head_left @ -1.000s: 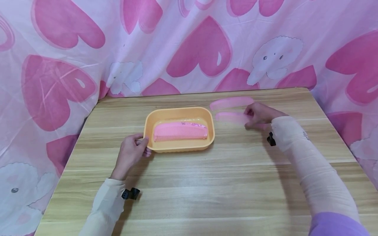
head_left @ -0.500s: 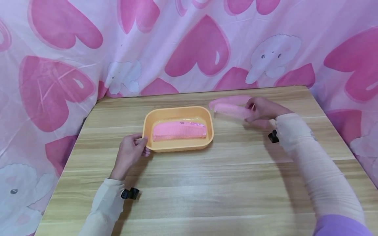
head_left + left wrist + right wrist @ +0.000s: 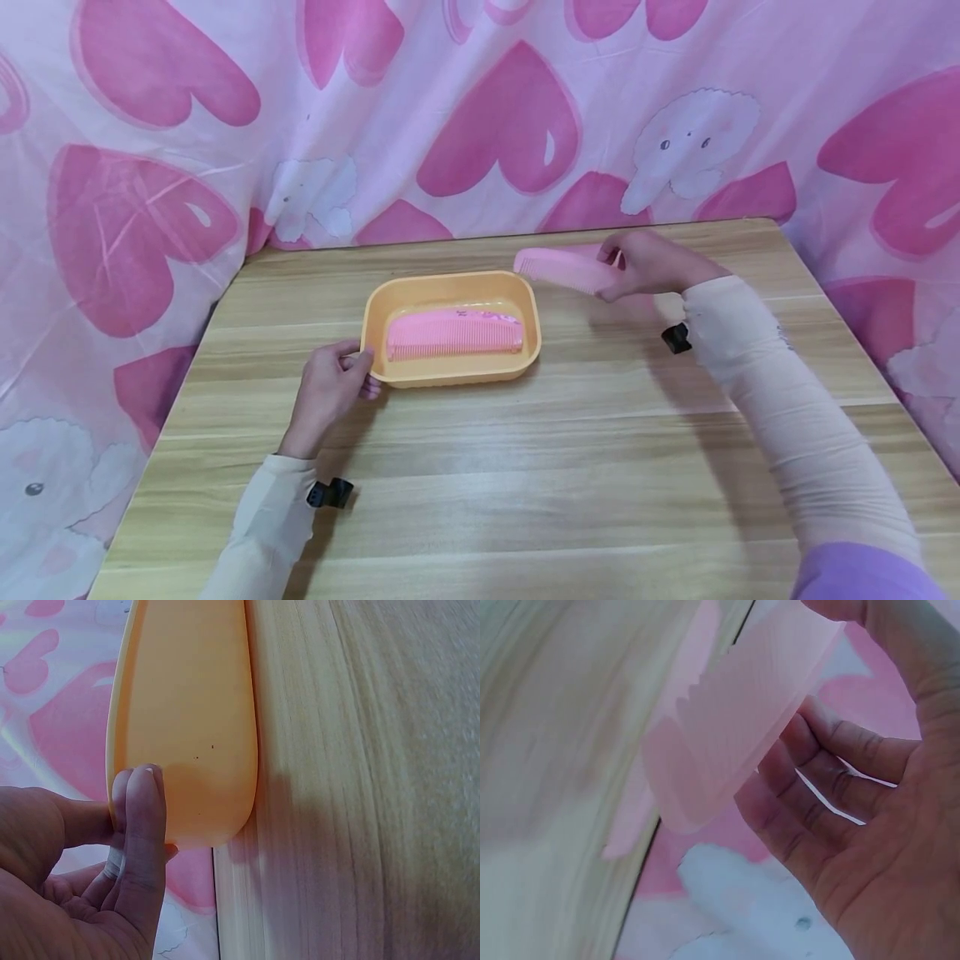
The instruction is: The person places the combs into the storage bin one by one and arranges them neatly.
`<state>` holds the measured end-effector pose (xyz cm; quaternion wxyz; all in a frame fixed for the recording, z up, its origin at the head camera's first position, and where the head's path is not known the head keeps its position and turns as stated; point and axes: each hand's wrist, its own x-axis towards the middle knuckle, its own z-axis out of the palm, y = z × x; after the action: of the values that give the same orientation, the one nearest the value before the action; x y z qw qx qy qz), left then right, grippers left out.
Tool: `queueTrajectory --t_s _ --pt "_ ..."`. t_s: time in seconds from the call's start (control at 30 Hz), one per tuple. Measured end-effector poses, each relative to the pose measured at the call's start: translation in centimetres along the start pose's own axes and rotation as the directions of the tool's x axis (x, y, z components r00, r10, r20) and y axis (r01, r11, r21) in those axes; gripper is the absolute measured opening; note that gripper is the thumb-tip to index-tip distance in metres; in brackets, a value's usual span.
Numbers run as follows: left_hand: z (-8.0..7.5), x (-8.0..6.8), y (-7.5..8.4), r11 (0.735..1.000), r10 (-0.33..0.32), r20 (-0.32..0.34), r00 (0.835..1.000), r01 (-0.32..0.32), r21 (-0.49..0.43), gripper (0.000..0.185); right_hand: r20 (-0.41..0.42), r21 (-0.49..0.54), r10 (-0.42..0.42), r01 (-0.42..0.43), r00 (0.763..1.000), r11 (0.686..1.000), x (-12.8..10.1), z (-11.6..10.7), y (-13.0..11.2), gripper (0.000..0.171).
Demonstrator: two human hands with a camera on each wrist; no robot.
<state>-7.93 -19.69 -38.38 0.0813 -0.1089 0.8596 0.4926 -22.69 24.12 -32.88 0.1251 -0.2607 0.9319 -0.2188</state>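
My left hand [image 3: 336, 382] pinches the left rim of a shallow orange-yellow plastic basin [image 3: 450, 372], thumb on the rim and fingers against the outer wall. Inside the basin a pink comb [image 3: 453, 333] lies flat, its teeth facing me. Raised above the table to the right of the basin is a second pink comb [image 3: 562, 268], which my right hand [image 3: 648, 262] grips between thumb and fingers. Its left end points towards the basin's far right corner. Behind it another pink comb [image 3: 630, 810] lies on the table, mostly hidden in the head view.
A wood-grain table [image 3: 480, 500] carries everything. Pink curtain cloth [image 3: 495, 108] with hearts and white animals hangs behind it and at both sides. Small black devices are strapped at both wrists.
My right hand has lifted a comb off the table and brought it left, towards the basin. The left hand and the basin have stayed in place.
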Motion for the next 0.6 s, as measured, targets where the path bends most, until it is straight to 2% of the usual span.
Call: queueTrajectory --t_s 0.37,0.53,0.6 --pt "0.0 0.1 -0.1 1.000 -0.013 0.006 1.000 0.013 0.007 0.040 0.048 -0.022 -0.088 0.090 0.995 0.996 2.4 0.7 -5.8 0.043" --pt "0.0 0.1 -0.1 1.000 -0.020 0.005 1.000 0.020 -0.008 0.039 0.073 -0.025 -0.161 0.163 0.984 0.986 3.9 1.5 -8.6 0.033" --pt "0.0 0.2 -0.1 1.000 -0.020 0.006 1.000 0.020 -0.012 0.039 0.084 -0.049 -0.186 0.191 0.979 0.980 4.6 2.0 -9.5 0.034"
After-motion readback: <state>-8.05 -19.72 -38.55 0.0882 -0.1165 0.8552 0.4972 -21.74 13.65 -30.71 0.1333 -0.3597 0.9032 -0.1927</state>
